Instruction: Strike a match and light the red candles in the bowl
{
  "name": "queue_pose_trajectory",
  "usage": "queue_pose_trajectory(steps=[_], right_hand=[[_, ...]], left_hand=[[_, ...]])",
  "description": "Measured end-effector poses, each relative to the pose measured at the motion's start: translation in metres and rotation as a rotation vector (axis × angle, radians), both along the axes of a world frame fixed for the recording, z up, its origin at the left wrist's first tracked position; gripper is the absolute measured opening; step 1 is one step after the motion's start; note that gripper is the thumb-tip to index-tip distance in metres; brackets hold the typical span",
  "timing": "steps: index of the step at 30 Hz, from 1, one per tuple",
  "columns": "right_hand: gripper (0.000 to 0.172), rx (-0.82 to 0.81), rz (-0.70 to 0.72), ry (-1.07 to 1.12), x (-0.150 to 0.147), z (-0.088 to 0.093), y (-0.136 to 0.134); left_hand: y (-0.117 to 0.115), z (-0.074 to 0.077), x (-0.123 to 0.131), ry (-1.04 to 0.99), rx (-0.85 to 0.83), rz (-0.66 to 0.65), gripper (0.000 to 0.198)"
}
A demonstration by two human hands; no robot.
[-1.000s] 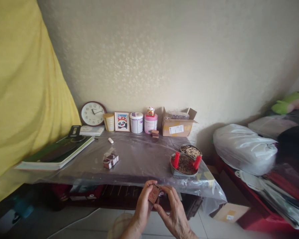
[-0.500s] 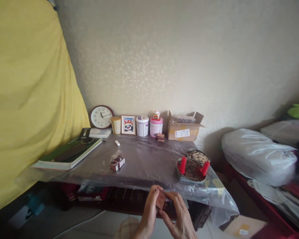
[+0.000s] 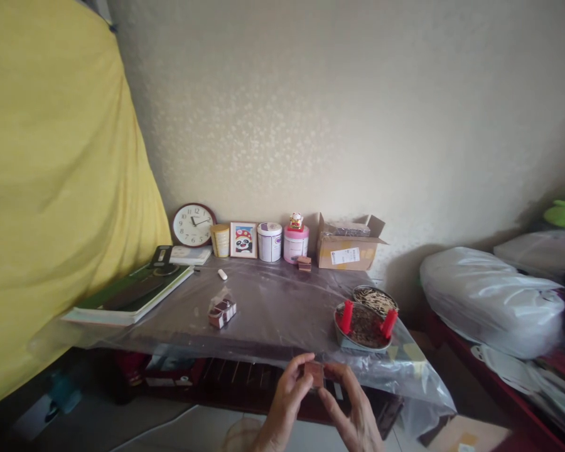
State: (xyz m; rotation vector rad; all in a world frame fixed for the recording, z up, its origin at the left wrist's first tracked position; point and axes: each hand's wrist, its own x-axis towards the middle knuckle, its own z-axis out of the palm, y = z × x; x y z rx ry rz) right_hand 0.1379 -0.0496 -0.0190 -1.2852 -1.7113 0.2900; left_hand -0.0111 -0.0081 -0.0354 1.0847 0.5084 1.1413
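Both my hands are low in the middle of the view, in front of the table's near edge. My left hand [image 3: 282, 402] and my right hand [image 3: 351, 411] pinch a small reddish-brown box [image 3: 316, 374] between their fingertips. Just beyond them, on the plastic-covered table [image 3: 273, 307], stands a metal bowl [image 3: 362, 326] of dark bits with two red candles upright in it. A second dish [image 3: 375, 298] of pale sticks sits right behind the bowl.
A wrapped pack of small boxes [image 3: 222, 312] lies mid-table. Along the wall stand a clock [image 3: 193, 224], a framed picture [image 3: 243, 239], tins [image 3: 269, 241] and an open cardboard box [image 3: 348, 243]. Books [image 3: 132, 295] lie at left by a yellow curtain [image 3: 51, 188]. A white plastic bag [image 3: 492, 292] sits at right.
The view has shifted left and up a little. My fingers have turned the small box so that it now lies flatter between the fingertips of both hands.
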Motion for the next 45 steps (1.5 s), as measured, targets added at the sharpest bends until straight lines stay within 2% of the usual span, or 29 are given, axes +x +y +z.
queue_pose_trajectory(steps=[4,8,11,16,19,22,26,36,41,45], right_hand=[[0.032,-0.091,-0.007,0.146,0.011,-0.001,0.003],[0.038,-0.141,0.022,0.391,0.018,-0.001,0.005],[0.038,-0.178,0.049,0.599,0.022,0.003,0.007],[0.031,-0.223,0.040,0.756,0.026,0.003,0.010],[0.028,-0.168,0.033,0.687,0.025,0.002,0.010],[0.022,-0.036,0.000,0.538,0.022,0.004,0.009],[0.017,0.103,0.003,0.435,0.018,0.003,0.008],[0.026,0.031,-0.110,0.496,0.009,0.002,0.005],[0.016,0.204,-0.098,0.256,0.007,0.003,0.004],[0.021,0.309,-0.064,-0.011,0.004,0.005,0.001]], left_hand=[[0.001,-0.001,0.002,-0.117,0.015,-0.107,0.048],[0.003,-0.003,0.006,-0.089,0.020,-0.086,0.040],[0.004,-0.002,0.007,-0.133,-0.039,-0.067,0.038],[0.002,0.002,0.005,-0.209,-0.134,-0.097,0.037],[0.001,0.001,0.006,-0.230,-0.095,-0.140,0.039],[0.001,0.000,0.006,-0.251,-0.048,-0.163,0.037],[0.002,0.000,0.007,-0.248,-0.073,-0.152,0.034],[-0.001,0.008,0.004,-0.190,-0.118,-0.060,0.028],[-0.002,0.010,0.004,-0.171,-0.117,-0.064,0.028],[-0.003,0.006,0.005,-0.143,-0.103,-0.067,0.025]])
